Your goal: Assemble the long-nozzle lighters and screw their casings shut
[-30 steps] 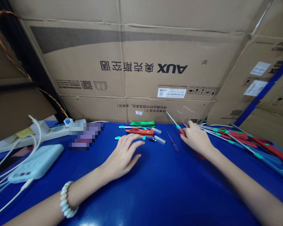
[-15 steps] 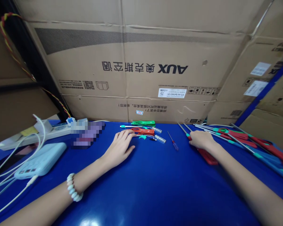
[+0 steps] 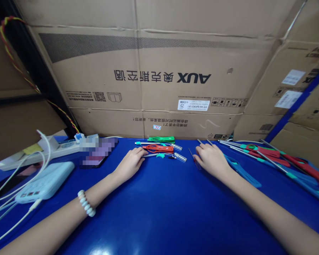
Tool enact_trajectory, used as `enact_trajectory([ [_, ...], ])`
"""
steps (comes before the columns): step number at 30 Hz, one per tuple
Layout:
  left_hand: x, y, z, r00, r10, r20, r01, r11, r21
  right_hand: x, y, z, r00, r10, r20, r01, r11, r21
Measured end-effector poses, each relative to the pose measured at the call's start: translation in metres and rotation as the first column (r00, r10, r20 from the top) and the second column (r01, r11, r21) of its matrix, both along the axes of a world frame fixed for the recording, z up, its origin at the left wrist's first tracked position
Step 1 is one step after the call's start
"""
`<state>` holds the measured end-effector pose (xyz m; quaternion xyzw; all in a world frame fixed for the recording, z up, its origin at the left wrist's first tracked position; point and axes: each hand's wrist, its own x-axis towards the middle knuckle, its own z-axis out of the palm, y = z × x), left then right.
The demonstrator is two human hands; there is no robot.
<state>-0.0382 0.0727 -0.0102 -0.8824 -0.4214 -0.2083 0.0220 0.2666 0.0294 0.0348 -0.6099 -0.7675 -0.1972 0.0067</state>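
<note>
My left hand [image 3: 131, 161] has its thumb and fingers closed about the left end of a thin grey rod [image 3: 152, 154] with a teal clip. A red-handled tool [image 3: 159, 148] lies just beyond that rod, and a green one [image 3: 162, 139] lies behind it. My right hand [image 3: 212, 157] is palm down with bent fingers closed at the handle of a small screwdriver [image 3: 198, 163], partly hidden by the fingers. Its thin shaft points away from me. Under the right hand, two metal rods stick out past the knuckles, and a blue handle [image 3: 244, 173] shows behind the wrist.
Several red and blue handled tools [image 3: 271, 152] with metal rods lie at the right. At the left are a light blue power bank [image 3: 46, 182] with white cables, a power strip [image 3: 66, 145] and a phone [image 3: 103, 150]. A cardboard box wall [image 3: 159, 56] stands behind the blue table [image 3: 159, 212].
My right hand has moved left from the rods to the screwdriver. Where a red handle lay under it, a blue one shows. My left hand has drawn back slightly and its fingers have closed.
</note>
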Motion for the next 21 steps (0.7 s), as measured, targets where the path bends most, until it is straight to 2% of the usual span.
enact_trajectory([
  [4,0.004,-0.001,0.002,0.999,-0.032,0.032,0.031,0.999,0.021,-0.013,-0.003,-0.011,0.966,0.221,-0.134,-0.222,0.975,0.008],
  [7,0.012,0.002,0.005,0.994,-0.097,0.041,0.096,0.995,0.041,-0.023,0.001,-0.021,0.914,0.293,-0.280,-0.308,0.951,-0.011],
  [10,0.025,0.012,0.007,0.991,-0.135,0.010,0.135,0.991,0.019,-0.031,0.006,-0.030,0.870,0.320,-0.374,-0.356,0.934,-0.028],
  [15,0.042,0.026,-0.001,0.996,-0.082,-0.034,0.081,0.996,-0.043,-0.033,0.012,-0.036,0.853,0.346,-0.391,-0.395,0.918,-0.049],
  [21,0.037,0.013,-0.009,0.997,-0.067,-0.036,0.065,0.997,-0.049,-0.029,0.013,-0.036,0.832,0.367,-0.416,-0.412,0.911,-0.022],
])
